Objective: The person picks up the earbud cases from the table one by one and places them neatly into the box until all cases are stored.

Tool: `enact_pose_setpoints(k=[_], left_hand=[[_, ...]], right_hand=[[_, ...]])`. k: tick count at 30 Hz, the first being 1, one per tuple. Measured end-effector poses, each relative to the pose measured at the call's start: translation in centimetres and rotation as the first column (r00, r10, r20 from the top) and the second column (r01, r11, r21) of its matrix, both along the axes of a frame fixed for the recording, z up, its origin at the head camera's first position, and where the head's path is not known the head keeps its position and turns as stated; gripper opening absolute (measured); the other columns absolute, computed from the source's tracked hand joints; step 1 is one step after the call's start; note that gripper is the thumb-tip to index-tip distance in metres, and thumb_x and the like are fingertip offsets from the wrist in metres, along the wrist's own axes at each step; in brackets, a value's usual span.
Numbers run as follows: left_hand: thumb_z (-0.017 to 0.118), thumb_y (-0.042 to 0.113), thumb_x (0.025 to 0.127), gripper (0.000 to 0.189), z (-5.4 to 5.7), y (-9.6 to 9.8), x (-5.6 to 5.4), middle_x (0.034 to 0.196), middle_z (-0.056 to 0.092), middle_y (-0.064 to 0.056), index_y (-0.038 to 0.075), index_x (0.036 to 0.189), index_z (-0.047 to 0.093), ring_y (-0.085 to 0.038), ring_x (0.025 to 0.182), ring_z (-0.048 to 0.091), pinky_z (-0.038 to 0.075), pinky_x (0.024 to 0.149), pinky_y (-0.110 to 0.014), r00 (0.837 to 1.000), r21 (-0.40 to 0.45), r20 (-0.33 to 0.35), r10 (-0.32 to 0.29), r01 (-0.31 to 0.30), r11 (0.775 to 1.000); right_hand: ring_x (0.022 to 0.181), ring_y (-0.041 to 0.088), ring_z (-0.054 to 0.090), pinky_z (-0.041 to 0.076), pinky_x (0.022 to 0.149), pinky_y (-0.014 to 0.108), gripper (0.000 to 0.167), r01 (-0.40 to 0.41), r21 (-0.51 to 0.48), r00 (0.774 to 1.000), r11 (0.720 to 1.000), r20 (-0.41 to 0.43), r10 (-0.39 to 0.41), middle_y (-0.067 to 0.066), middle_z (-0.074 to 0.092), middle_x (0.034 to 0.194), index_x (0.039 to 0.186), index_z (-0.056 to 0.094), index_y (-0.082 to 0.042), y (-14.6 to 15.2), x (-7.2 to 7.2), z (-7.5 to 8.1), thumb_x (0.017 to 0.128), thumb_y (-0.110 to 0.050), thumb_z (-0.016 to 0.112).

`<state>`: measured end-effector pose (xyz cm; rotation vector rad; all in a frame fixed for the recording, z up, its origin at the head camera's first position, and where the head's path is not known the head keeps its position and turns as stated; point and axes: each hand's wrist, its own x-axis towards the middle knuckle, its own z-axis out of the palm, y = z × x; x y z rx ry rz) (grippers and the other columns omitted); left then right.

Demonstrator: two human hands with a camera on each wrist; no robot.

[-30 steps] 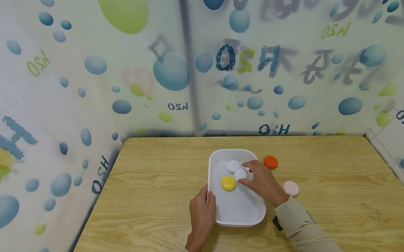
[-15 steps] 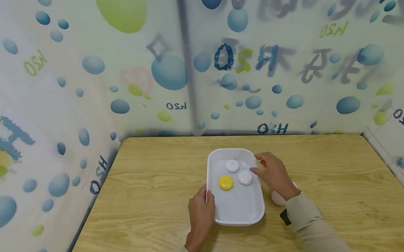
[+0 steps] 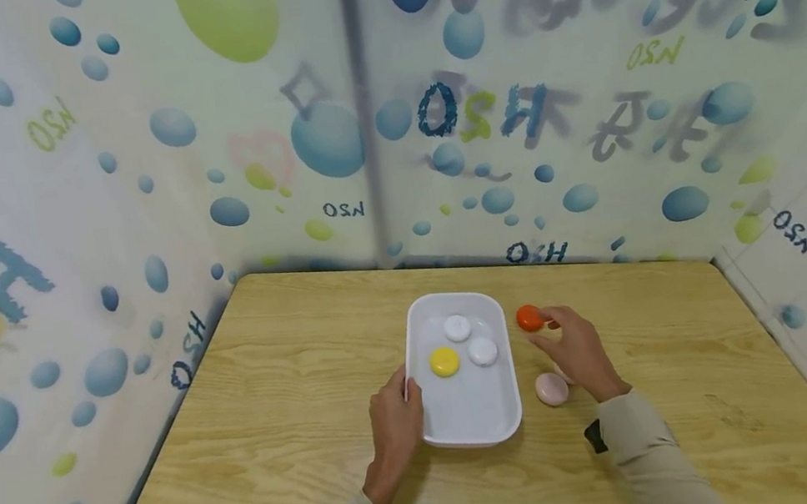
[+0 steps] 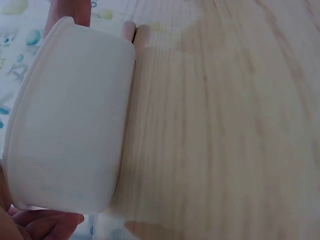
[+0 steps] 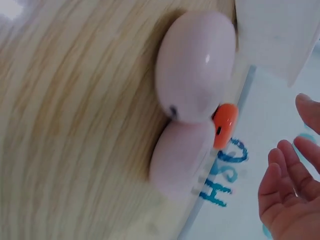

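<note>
A white plastic tray (image 3: 468, 412) stands on the table, and my left hand (image 3: 396, 417) grips its left rim. Inside lie a glossy yellow round piece (image 3: 444, 362) and two white ones, one farther back (image 3: 457, 329) and one at the right (image 3: 483, 351). Beyond the tray's right side is an orange-red round piece (image 3: 529, 318). My right hand (image 3: 577, 348) hovers beside it, thumb and fingers spread, holding nothing; the right wrist view shows its fingers apart from the orange-red piece (image 5: 226, 126). Two pale pink round pieces sit near that hand, one in front (image 5: 197, 65), one touching it (image 5: 182, 157).
The wooden table (image 3: 295, 358) extends on both sides of the tray. Printed walls (image 3: 311, 238) with bubbles and lettering enclose its back and sides. In the left wrist view the tray's outer wall (image 4: 75, 115) fills much of the left.
My right hand let go of a white round piece inside the tray, then moved right, out over the table beside the orange-red piece. My left hand keeps its grip on the tray.
</note>
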<state>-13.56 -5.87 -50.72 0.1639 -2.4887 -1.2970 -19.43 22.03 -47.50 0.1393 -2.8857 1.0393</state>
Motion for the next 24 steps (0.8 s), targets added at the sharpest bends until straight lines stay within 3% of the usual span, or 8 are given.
enact_pose_setpoints(k=[8, 18, 24], left_hand=[[0.060, 0.005, 0.090, 0.028, 0.0, -0.1, -0.1, 0.094, 0.075, -0.018, 0.000, 0.116, 0.071, -0.031, 0.082, 0.072, 0.055, 0.068, -0.047, 1.000, 0.001, -0.004, 0.003, -0.003, 1.000], [0.060, 0.005, 0.091, 0.029, 0.0, 0.0, 0.0, 0.097, 0.075, -0.018, 0.000, 0.117, 0.071, -0.031, 0.084, 0.072, 0.055, 0.069, -0.047, 1.000, 0.011, 0.007, -0.001, 0.001, 1.000], [0.059, 0.005, 0.091, 0.029, 0.1, 0.0, 0.0, 0.096, 0.075, -0.018, 0.000, 0.116, 0.071, -0.031, 0.084, 0.072, 0.055, 0.069, -0.047, 1.000, 0.008, 0.004, 0.000, 0.000, 1.000]], right_hand=[[0.120, 0.044, 0.051, 0.044, 0.096, 0.059, 0.056, -0.125, -0.023, 0.987, 0.992, 0.102, 0.127, 0.028, 0.051, 0.138, 0.141, 0.047, 0.006, 3.2, 0.9, -0.5, 0.091, -0.011, 0.068], [0.122, 0.049, 0.050, 0.044, 0.095, 0.059, 0.068, -0.178, 0.010, 0.961, 0.984, 0.215, 0.172, 0.032, 0.046, 0.140, 0.142, 0.045, 0.007, 5.2, 2.0, -0.9, 0.085, -0.013, 0.076], [0.114, 0.043, 0.055, 0.046, 0.092, 0.056, 0.067, -0.204, 0.011, 0.960, 0.979, 0.199, 0.198, 0.031, 0.050, 0.135, 0.141, 0.046, 0.009, 5.7, 2.3, -1.8, 0.084, -0.009, 0.077]])
